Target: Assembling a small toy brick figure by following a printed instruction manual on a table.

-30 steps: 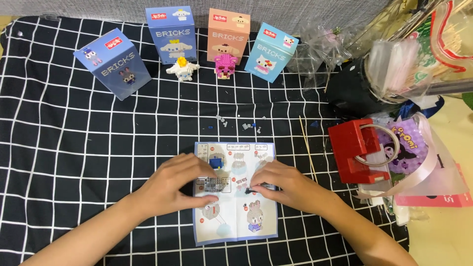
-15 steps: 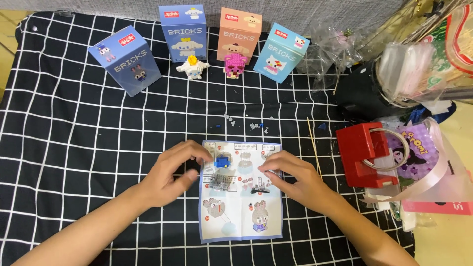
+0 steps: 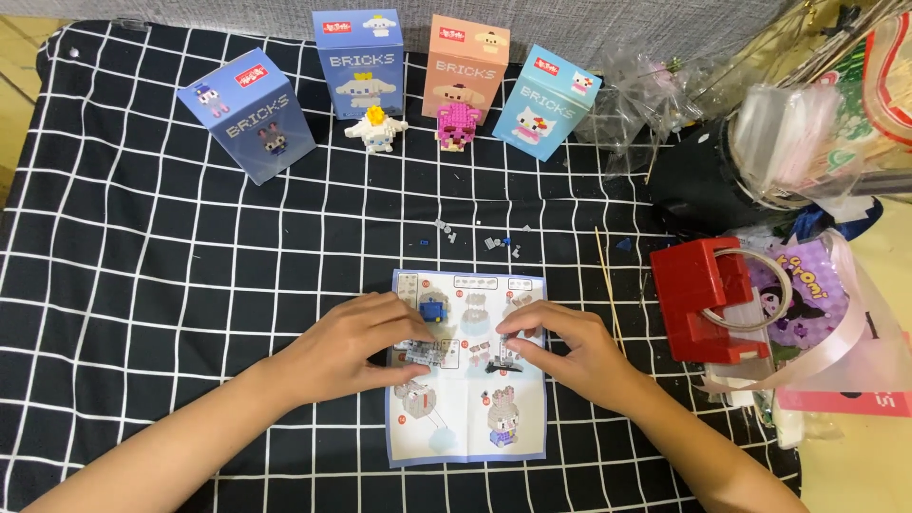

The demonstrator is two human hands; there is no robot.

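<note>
We judge this mid-assembly of a small brick build on the instruction sheet; left hand pinches it, fingers closed around it; right hand pinches a dark piece just beside; next calls for aligning studs, pressing gently.

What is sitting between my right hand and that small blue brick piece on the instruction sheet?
Nothing visible: only bare instruction sheet lies between the right hand and the blue brick piece, which sits by the left hand's fingertips.
</note>
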